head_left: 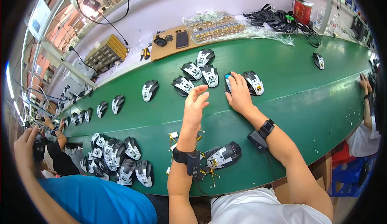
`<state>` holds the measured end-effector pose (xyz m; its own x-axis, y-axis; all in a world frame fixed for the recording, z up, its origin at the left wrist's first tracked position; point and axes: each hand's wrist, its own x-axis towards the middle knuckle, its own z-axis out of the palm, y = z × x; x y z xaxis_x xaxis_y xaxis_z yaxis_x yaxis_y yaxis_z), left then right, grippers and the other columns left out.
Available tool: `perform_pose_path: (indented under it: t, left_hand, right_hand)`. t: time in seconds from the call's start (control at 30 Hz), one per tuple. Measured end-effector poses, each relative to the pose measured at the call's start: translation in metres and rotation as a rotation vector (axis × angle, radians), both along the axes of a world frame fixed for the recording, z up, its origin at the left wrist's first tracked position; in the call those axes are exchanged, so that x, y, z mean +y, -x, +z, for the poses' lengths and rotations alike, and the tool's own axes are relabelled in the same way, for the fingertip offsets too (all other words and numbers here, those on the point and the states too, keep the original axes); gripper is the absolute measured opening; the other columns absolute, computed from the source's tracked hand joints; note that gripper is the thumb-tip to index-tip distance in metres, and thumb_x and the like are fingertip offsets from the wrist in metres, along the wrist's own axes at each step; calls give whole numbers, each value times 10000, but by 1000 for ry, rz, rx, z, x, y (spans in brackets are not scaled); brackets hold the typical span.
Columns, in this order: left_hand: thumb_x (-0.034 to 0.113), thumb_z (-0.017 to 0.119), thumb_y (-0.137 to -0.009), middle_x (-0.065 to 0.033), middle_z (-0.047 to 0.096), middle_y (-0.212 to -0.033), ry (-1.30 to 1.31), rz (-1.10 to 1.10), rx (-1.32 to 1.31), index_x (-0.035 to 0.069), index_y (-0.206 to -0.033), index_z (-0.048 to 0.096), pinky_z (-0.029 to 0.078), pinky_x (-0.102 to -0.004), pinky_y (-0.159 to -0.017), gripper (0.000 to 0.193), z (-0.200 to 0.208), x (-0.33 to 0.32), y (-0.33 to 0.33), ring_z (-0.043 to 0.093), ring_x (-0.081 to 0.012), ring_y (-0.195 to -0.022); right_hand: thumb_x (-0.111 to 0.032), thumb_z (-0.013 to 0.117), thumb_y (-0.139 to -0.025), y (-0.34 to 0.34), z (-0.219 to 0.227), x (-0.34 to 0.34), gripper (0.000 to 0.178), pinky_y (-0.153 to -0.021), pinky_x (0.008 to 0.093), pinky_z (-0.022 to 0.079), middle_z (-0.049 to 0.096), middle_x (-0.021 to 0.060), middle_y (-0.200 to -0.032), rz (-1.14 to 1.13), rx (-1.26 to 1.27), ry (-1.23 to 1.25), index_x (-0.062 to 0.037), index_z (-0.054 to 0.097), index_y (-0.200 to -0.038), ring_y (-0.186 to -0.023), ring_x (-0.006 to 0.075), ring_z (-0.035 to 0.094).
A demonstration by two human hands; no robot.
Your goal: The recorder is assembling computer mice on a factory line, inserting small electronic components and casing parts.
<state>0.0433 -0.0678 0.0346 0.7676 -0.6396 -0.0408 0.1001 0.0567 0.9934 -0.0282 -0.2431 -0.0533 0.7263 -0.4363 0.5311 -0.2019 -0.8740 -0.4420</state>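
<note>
Right hand (238, 94) rests on black-and-white plastic mouse shell w/ blue wheel (228, 80) on green bench (306, 91), fingers draped over it; left hand (194, 105) hovers, fingers wide, empty.

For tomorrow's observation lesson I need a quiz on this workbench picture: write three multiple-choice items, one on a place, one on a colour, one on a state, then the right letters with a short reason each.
1. Where does the right hand rest?
A. on a mouse shell with a blue wheel
B. on the phone
C. on the parts tray

2. What colour is the bench surface?
A. grey
B. green
C. brown

3. How is the left hand?
A. closed round a cable
B. flat on the bench
C. raised, open and empty

Answers:
1 A: its fingers lie on the mouse shell, whose blue wheel shows by the fingertips.
2 B: the belt-like top is green all along.
3 C: its fingers are spread above the bench, holding nothing.
</note>
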Motion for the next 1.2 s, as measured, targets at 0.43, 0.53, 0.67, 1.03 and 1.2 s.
perform_pose_path:
  t: [0.43, 0.53, 0.67, 1.03, 1.2]
  left_hand:
    - [613, 631, -784, -245, 389, -1424, -1137, 148, -923, -76, -1369, 408, 257, -575, -1084, 931, -45, -127, -75, 288, -438, -1362]
    - [632, 642, -774, -227, 371, -1448, -1235, 139, -1133, -89, -1368, 404, 186, -553, -1125, 964, -61, -132, -62, 213, -436, -1404]
    - [442, 752, -721, -203, 485, -1322, -1088, -53, -1175, -42, -1238, 523, 373, -482, -1043, 745, -57, -108, -83, 404, -370, -1277]
    - [331, 808, -658, -216, 688, -954, -587, 58, -790, -80, -1151, 554, 548, -359, -783, 690, -2, -15, -120, 686, -245, -882]
    - [367, 710, -840, -102, 619, -979, 230, -58, -12, -2, -1306, 437, 530, -306, -654, 654, 11, -4, -37, 626, -152, -778]
  right_hand:
    - [-66, 680, -707, 10, 13, 12, 397, -856, 421, 482, 628, 174, -1048, 247, -205, -7, -17, 582, -1089, -942, 364, 599]
    - [-62, 665, -718, 15, 3, 8, 301, -736, 403, 524, 672, 163, -848, 421, -126, -213, -10, 618, -1011, -775, 372, 641]
    - [-91, 641, -764, 5, 2, 10, 193, -643, 366, 526, 661, 168, -731, 472, -44, -492, 20, 629, -922, -666, 276, 671]
    - [-136, 676, -776, -5, 42, 74, 199, -627, 385, 502, 641, 157, -729, 838, 75, -389, 11, 603, -888, -643, 301, 624]
    - [-195, 759, -688, 37, 34, 84, 402, -760, 429, 504, 612, 128, -916, 679, 312, -94, -34, 617, -1028, -887, 336, 611]
